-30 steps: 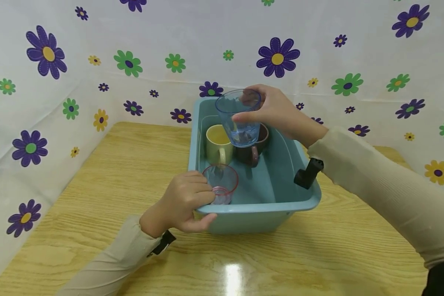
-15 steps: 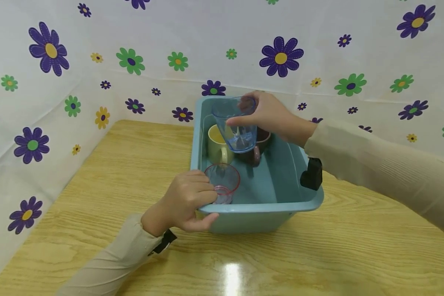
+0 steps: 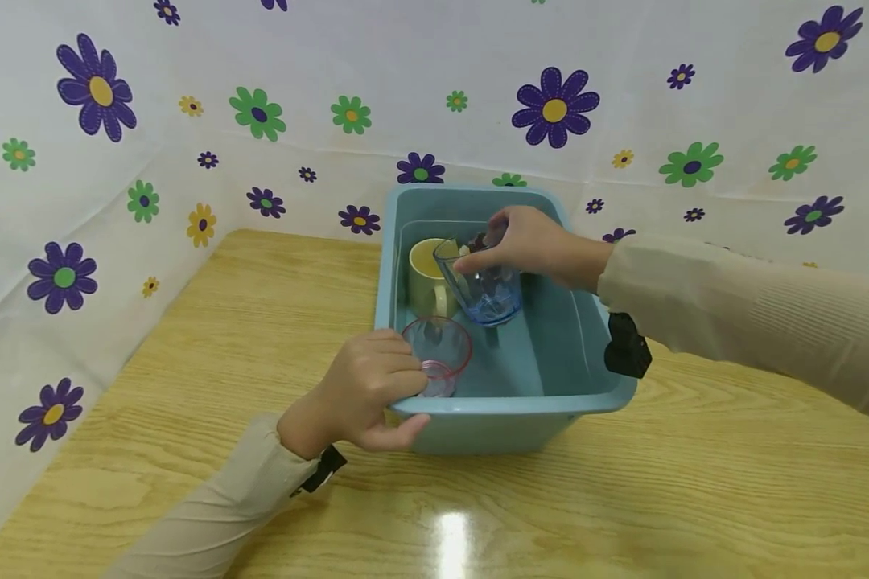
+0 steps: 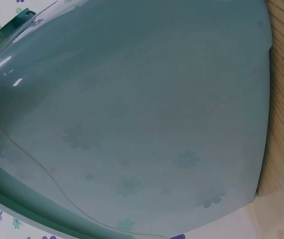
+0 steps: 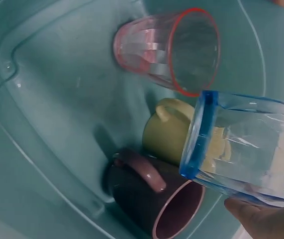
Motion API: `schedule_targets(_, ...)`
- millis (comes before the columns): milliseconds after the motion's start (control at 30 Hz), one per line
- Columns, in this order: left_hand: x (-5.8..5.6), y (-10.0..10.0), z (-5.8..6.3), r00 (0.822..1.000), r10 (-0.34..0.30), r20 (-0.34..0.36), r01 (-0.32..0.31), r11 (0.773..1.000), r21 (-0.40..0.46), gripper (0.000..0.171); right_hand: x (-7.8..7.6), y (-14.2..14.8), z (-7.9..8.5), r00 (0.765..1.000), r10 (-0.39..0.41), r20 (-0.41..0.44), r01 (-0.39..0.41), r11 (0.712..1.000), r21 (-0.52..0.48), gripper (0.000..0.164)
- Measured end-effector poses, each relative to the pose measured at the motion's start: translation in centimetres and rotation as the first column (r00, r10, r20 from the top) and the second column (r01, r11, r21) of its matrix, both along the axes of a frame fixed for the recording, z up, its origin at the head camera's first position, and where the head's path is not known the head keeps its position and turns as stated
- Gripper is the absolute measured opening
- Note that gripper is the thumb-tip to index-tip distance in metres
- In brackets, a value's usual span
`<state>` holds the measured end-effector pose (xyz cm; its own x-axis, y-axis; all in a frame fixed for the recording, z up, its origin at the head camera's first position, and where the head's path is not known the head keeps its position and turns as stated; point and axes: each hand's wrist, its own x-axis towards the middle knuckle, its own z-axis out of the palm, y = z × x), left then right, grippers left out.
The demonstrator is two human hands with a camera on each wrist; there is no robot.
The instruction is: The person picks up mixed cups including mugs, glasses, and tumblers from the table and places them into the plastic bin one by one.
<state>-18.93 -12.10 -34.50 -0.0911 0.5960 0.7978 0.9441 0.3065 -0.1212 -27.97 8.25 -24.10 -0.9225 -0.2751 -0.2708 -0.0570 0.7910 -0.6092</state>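
Note:
My right hand pinches the rim of a clear blue-tinted glass, tilted inside the light-blue tub. In the right wrist view this glass overlaps a pale yellow mug. Beside that mug stands a dark brown mug, mostly hidden behind the glass and hand in the head view. A clear glass with a red rim stands in the tub's near left corner. My left hand grips the tub's near left rim, fingers over the edge and thumb outside.
The tub sits on a wood-grain table. Behind it hangs a white cloth printed with flowers. A black wrist camera on the right arm overlaps the tub's right rim.
My right hand has lowered the blue glass deeper into the tub, moving it slightly right and toward me. The left hand has stayed on the rim.

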Motion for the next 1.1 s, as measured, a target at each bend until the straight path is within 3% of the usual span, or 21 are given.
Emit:
schedule_targets(167, -0.1, 0.0, 0.0, 1.000, 0.005, -0.008, -0.005, 1.000, -0.001, 0.051, -0.1, 0.0, -0.3, 0.999, 0.023, 0.038, -0.025, 0.999, 0.047, 0.073)
schedule_targets(433, -0.2, 0.0, 0.0, 1.000, -0.007, -0.012, 0.007, 1.000, 0.006, 0.052, -0.1, -0.5, -0.7, 0.992, 0.075, 0.105, -0.093, 0.980, 0.174, 0.079)
schedule_targets(667, -0.1, 0.0, 0.0, 1.000, 0.000, -0.003, 0.000, 1.000, -0.005, 0.052, -0.3, -0.6, -1.0, 0.972, 0.135, 0.192, -0.183, 0.947, 0.263, 0.048)
schedule_targets(733, -0.1, 0.0, 0.0, 1.000, 0.000, -0.003, 0.000, 1.000, -0.005, 0.052, -0.4, -0.6, -1.1, 0.964, 0.151, 0.218, -0.212, 0.933, 0.292, 0.046)
schedule_targets(800, -0.1, -0.1, 0.0, 1.000, 0.001, -0.004, -0.001, 1.000, -0.004, 0.052, -0.6, -0.5, -1.3, 0.955, 0.164, 0.248, -0.238, 0.920, 0.311, 0.047)
schedule_targets(1000, -0.1, -0.1, 0.0, 1.000, -0.005, -0.003, 0.005, 1.000, -0.001, 0.052, -1.5, 0.1, -1.9, 0.934, 0.212, 0.288, -0.310, 0.881, 0.357, 0.076)
schedule_targets(1100, -0.1, -0.1, 0.0, 1.000, -0.010, -0.004, 0.010, 1.000, 0.001, 0.052, -1.9, 0.4, -2.3, 0.915, 0.259, 0.310, -0.366, 0.856, 0.364, 0.081)
